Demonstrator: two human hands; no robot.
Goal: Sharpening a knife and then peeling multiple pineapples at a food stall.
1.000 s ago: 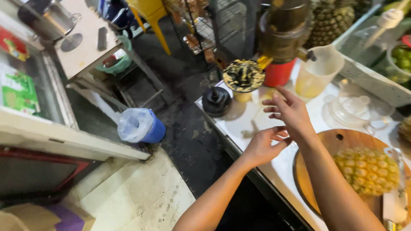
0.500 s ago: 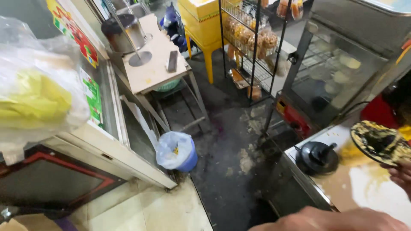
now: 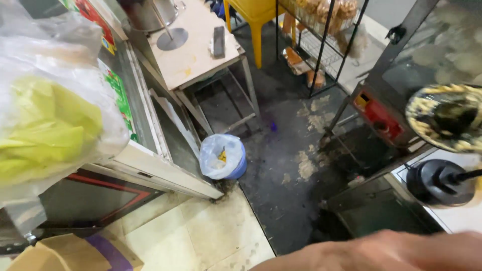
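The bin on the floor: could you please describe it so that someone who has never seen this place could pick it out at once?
Start at the pale wooden table at the top of the view and follow its metal legs down to the dark floor. The blue bin stands there, beside the corner of the long counter. It alone is round, blue and lined with a clear plastic bag.
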